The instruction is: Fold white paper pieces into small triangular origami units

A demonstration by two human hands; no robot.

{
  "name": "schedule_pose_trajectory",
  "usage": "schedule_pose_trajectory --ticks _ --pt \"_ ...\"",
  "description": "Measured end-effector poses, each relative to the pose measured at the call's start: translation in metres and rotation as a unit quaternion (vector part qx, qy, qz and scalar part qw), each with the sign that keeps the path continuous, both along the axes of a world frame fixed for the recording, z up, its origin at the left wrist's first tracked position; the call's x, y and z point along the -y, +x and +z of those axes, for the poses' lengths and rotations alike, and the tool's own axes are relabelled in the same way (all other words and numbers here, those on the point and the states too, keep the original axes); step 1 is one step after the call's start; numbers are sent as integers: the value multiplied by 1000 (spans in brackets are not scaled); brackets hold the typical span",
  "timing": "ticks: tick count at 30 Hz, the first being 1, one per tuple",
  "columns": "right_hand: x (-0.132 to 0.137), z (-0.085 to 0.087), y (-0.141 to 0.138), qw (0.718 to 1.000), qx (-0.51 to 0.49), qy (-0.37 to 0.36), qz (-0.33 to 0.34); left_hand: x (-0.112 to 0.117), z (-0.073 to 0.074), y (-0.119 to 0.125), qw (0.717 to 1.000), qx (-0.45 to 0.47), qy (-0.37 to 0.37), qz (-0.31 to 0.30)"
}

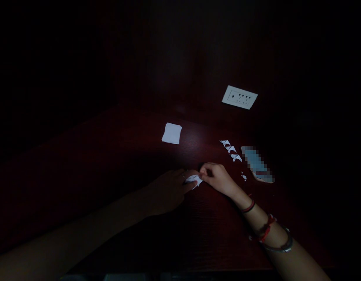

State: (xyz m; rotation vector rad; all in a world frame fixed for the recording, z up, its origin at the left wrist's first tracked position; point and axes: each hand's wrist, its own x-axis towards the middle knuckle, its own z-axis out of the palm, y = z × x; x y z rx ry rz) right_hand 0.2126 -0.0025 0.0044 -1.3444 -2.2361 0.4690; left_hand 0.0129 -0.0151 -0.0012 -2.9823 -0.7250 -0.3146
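Note:
Both of my hands meet over a small white piece of paper point(194, 180) lying on the dark red-brown table point(116, 156). My left hand point(165, 191) lies in shadow, its fingertips pressing the paper's left side. My right hand point(216, 178) is curled, its fingers pinched on the paper's right edge. Red cords and a metal bangle sit on my right wrist. The scene is very dark.
A stack of white paper squares point(172, 133) lies farther back. Three small folded paper pieces point(231, 150) sit in a row to the right, with a tiny scrap point(244, 176) below them. A blurred flat object point(257, 164) lies beside them. A white wall socket point(239, 97) is behind.

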Motion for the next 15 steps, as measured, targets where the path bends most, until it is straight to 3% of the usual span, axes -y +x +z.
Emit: schedule_pose_trajectory --ticks 15 --pt "0 1 -1 1000 -3 -24 -14 2 3 3 1000 -16 9 0"
